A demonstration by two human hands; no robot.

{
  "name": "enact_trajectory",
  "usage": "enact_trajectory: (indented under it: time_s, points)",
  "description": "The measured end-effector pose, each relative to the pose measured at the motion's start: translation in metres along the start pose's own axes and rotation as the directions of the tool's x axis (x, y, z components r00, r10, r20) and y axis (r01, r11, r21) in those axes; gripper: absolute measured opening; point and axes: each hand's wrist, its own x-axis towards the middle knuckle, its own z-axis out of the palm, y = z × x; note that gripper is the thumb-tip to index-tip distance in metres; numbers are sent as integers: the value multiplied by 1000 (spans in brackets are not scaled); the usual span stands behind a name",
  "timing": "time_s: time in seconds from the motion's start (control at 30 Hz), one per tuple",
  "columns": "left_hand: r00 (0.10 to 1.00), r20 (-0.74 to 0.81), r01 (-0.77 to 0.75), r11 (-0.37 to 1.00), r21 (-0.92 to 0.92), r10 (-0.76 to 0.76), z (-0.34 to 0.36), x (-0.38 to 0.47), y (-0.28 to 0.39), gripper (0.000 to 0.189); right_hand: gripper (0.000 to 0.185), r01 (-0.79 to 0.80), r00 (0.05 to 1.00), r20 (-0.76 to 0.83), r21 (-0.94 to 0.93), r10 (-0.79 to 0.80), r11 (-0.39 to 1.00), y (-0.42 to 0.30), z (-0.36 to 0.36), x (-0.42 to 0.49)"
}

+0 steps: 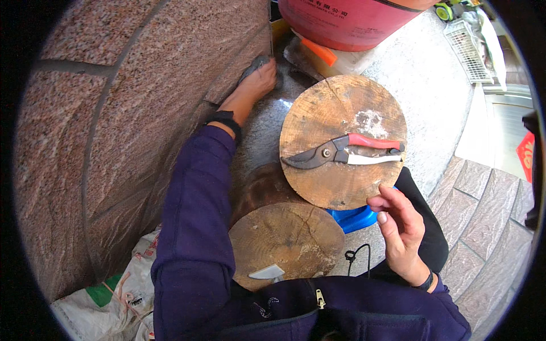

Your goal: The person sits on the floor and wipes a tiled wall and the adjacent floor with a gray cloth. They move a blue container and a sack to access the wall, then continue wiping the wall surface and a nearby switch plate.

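My left hand [262,79] reaches far forward beside the stone wall. A dark grey object [254,68], perhaps a cloth, is in its grasp; the fingers hide part of it. A pair of pruning shears [341,151] lies on the round wooden block [341,187], one handle red and the other white. The dark blades point left and appear shut. My right hand [401,232] hovers near the block's front right edge, empty, with thumb and fingers apart. Closer to me is a second round wood block [286,238], bearing a small white flat piece [267,272].
A granite-tiled wall [140,115] rises along my left. Beyond the block, a red bucket [345,21] stands on a clear plastic container [358,62]. Something blue [356,219] sits beneath the block. A woven sack [123,298] lies at lower left, and a white basket [467,49] at upper right.
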Motion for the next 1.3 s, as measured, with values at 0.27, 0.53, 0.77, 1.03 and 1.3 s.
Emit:
enact_trajectory:
  time_s: [0.27,0.53,0.77,1.03,1.3]
  points:
    - [766,383,-455,856,-246,516,22,-87,73,34,37,9,1000,12,2,-9,1000,0,-8,-6]
    - [588,527,-428,789,-440,613,-26,-242,110,34,34,112,992,-54,-15,-113,994,5,-24,-23]
    - [378,840,380,762,-524,389,-115,-279,74,26,30,144,990,-4,45,-144,989,22,-19,-34]
    - [505,786,800,-148,-581,-356,-205,-270,-51,40,24,55,998,54,-205,-45,977,62,2,-50]
    - [298,933,146,-956,-253,-201,-327,-302,-27,40,33,-174,982,72,-42,177,984,93,33,-114]
